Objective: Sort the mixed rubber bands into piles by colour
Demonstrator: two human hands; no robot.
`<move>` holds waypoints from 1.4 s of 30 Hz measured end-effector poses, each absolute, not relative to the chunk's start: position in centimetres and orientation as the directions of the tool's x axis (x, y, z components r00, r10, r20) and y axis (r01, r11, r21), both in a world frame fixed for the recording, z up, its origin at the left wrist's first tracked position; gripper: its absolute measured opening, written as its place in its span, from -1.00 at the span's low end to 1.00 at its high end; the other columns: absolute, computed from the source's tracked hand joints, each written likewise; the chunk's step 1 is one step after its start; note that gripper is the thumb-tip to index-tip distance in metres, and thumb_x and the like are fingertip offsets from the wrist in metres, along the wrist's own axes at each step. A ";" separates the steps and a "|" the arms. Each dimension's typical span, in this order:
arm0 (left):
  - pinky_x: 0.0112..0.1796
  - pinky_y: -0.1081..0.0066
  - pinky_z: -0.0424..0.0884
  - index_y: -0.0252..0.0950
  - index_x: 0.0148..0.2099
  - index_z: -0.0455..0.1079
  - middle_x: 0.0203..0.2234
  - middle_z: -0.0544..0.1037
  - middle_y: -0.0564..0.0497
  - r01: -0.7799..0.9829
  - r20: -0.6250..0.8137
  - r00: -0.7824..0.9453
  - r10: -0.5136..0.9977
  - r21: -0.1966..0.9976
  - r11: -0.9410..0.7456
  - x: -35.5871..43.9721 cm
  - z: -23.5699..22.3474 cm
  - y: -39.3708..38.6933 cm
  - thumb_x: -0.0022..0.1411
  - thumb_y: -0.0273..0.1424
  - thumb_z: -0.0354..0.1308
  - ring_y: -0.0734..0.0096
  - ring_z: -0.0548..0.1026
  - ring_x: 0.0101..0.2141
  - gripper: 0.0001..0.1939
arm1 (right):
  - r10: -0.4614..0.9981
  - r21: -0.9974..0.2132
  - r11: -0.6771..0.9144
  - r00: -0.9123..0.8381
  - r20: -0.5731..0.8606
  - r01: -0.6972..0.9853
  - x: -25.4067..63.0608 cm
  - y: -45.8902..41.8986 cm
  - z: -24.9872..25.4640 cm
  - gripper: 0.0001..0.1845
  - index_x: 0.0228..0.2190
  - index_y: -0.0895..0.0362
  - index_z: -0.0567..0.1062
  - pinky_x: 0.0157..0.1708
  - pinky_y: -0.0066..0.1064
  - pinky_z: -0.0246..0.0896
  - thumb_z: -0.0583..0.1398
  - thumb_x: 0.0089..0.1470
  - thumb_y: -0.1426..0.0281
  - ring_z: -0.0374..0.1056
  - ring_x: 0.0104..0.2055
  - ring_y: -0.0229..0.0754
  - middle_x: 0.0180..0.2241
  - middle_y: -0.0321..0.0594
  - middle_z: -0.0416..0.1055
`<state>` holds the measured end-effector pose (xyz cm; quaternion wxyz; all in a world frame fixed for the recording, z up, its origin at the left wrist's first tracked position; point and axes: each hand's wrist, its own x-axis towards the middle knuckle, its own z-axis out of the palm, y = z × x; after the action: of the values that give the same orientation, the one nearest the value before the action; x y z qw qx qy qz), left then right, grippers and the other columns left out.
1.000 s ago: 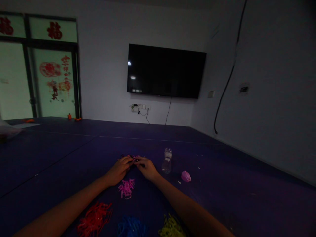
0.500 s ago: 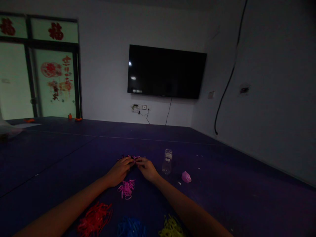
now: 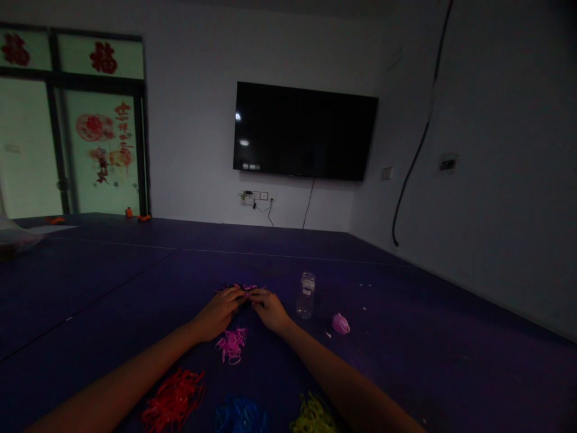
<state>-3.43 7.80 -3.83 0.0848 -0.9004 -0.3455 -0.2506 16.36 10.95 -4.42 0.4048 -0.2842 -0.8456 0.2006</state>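
Observation:
Both hands meet at a mixed pile of pink and dark rubber bands [image 3: 246, 286] on the purple surface. My left hand [image 3: 217, 313] reaches in from the left, with its fingers bent together over the near edge of the pile. Opposite it, my right hand [image 3: 270, 311] has thumb and fingers pinched close to the left fingertips. A bit of pink shows between the fingertips, too small to make out. Just behind my left wrist lies a loose heap of pink rubber bands [image 3: 232, 345].
Nearer me lie heaps of red bands [image 3: 175, 400], blue bands [image 3: 241, 415] and yellow bands [image 3: 313, 414]. A clear plastic bottle [image 3: 305, 297] stands right of my right hand, with a pink cap-like piece [image 3: 341, 323] beyond it. A television [image 3: 304, 132] hangs on the wall.
The fingertips of both hands shift slightly at the pile's near edge, the right ones moving a little. The heaps, bottle and pink piece stay put.

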 end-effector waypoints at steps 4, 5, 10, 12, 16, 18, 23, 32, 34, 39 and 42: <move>0.09 0.12 0.18 -0.19 0.14 0.21 0.07 0.33 -0.06 0.667 0.514 0.633 0.579 0.018 -0.745 -3.3 -3.8 7.7 0.14 -0.64 -0.08 0.24 0.19 0.11 -0.47 | 0.658 -0.567 0.748 -0.490 0.572 0.344 16.4 10.9 -4.4 -0.62 -0.25 0.07 0.56 -0.03 -0.30 0.20 0.03 0.01 0.59 0.33 -0.08 -0.18 -0.17 -0.20 0.45; 0.09 0.12 0.18 -0.19 0.14 0.21 0.07 0.33 -0.06 0.666 0.515 0.633 0.578 0.019 -0.746 -3.3 -3.8 7.7 0.14 -0.63 -0.08 0.24 0.20 0.11 -0.47 | 0.664 -0.570 0.744 -0.477 0.575 0.348 16.4 10.9 -4.5 -0.63 -0.26 0.08 0.56 -0.04 -0.31 0.21 0.03 0.01 0.58 0.33 -0.08 -0.18 -0.17 -0.19 0.45; 0.08 0.14 0.19 -0.24 0.13 0.23 0.04 0.35 -0.10 0.671 0.510 0.627 0.589 0.031 -0.741 -3.4 -3.8 7.8 0.14 -0.61 -0.06 0.23 0.23 0.09 -0.51 | 0.693 -0.585 0.721 -0.409 0.594 0.372 16.3 11.1 -4.7 -0.66 -0.28 0.08 0.57 -0.04 -0.31 0.21 0.06 -0.01 0.57 0.33 -0.09 -0.18 -0.21 -0.19 0.45; 0.08 0.14 0.19 -0.24 0.12 0.24 0.04 0.35 -0.10 0.672 0.509 0.624 0.593 0.039 -0.740 -3.5 -3.8 7.9 0.14 -0.61 -0.05 0.23 0.23 0.09 -0.52 | 0.703 -0.597 0.711 -0.386 0.597 0.370 16.2 11.1 -4.8 -0.67 -0.29 0.09 0.57 -0.04 -0.32 0.22 0.07 -0.01 0.57 0.34 -0.10 -0.18 -0.20 -0.19 0.45; 0.08 0.13 0.19 -0.23 0.11 0.25 0.03 0.35 -0.09 0.674 0.512 0.614 0.601 0.058 -0.737 -3.5 -3.9 8.0 0.14 -0.61 -0.05 0.23 0.23 0.09 -0.52 | 0.722 -0.616 0.692 -0.337 0.605 0.376 16.3 11.3 -4.8 -0.67 -0.30 0.09 0.57 -0.04 -0.32 0.21 0.07 -0.01 0.57 0.34 -0.10 -0.19 -0.19 -0.18 0.44; 0.08 0.13 0.18 -0.20 0.10 0.26 0.03 0.35 -0.07 0.664 0.509 0.621 0.595 0.062 -0.745 -3.4 -3.8 7.9 0.14 -0.62 -0.05 0.25 0.23 0.09 -0.52 | 0.725 -0.616 0.689 -0.326 0.608 0.382 16.3 11.3 -4.8 -0.67 -0.30 0.08 0.57 -0.04 -0.31 0.21 0.07 -0.02 0.57 0.34 -0.10 -0.19 -0.19 -0.19 0.45; 0.06 0.17 0.21 -0.19 0.01 0.34 -0.01 0.39 -0.05 0.633 0.509 0.637 0.579 0.082 -0.769 -3.2 -3.2 7.5 0.15 -0.61 -0.02 0.27 0.26 0.05 -0.60 | 0.716 -0.608 0.697 -0.316 0.623 0.381 16.4 10.7 -4.3 -0.68 -0.36 0.08 0.58 -0.11 -0.35 0.24 0.07 -0.05 0.55 0.38 -0.17 -0.20 -0.28 -0.22 0.50; 0.03 0.16 0.23 -0.22 -0.04 0.40 -0.04 0.44 -0.07 0.688 0.477 0.612 0.631 0.074 -0.722 -3.1 -3.2 7.6 0.19 -0.53 0.01 0.23 0.31 0.02 -0.69 | 0.818 -0.422 0.555 -0.380 0.432 0.717 16.5 9.3 -3.3 -0.75 -0.55 0.07 0.56 -0.38 -0.51 0.16 0.09 -0.07 0.47 0.40 -0.36 -0.23 -0.44 -0.28 0.52; 0.05 0.14 0.22 -0.24 -0.02 0.39 -0.04 0.44 -0.08 0.724 0.485 0.574 0.660 0.076 -0.686 -3.2 -3.4 7.8 0.18 -0.54 0.02 0.21 0.30 0.03 -0.67 | 0.816 -0.388 0.551 -0.379 0.436 0.739 16.4 9.2 -3.3 -0.75 -0.53 0.07 0.56 -0.40 -0.52 0.14 0.08 -0.07 0.47 0.40 -0.34 -0.23 -0.41 -0.28 0.52; 0.05 0.16 0.23 -0.27 -0.01 0.38 -0.05 0.45 -0.10 0.749 0.505 0.529 0.682 0.101 -0.655 -3.4 -3.8 8.1 0.18 -0.54 0.02 0.22 0.32 0.02 -0.67 | 0.810 -0.377 0.555 -0.380 0.447 0.741 16.2 9.0 -3.3 -0.77 -0.50 0.08 0.56 -0.35 -0.50 0.16 0.09 -0.05 0.46 0.40 -0.27 -0.21 -0.32 -0.27 0.52; 0.04 0.19 0.25 -0.26 -0.03 0.39 -0.05 0.45 -0.08 0.721 0.513 0.548 0.661 0.111 -0.684 -3.4 -3.7 8.0 0.18 -0.55 0.00 0.26 0.33 0.01 -0.67 | 0.812 -0.369 0.548 -0.371 0.450 0.751 16.2 8.9 -3.4 -0.77 -0.49 0.07 0.57 -0.34 -0.49 0.17 0.09 -0.04 0.44 0.40 -0.25 -0.19 -0.29 -0.26 0.52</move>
<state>-3.38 8.00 -3.66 0.0563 -0.8779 -0.3936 -0.2667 16.18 8.95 -3.37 0.3014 -0.4727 -0.8265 0.0510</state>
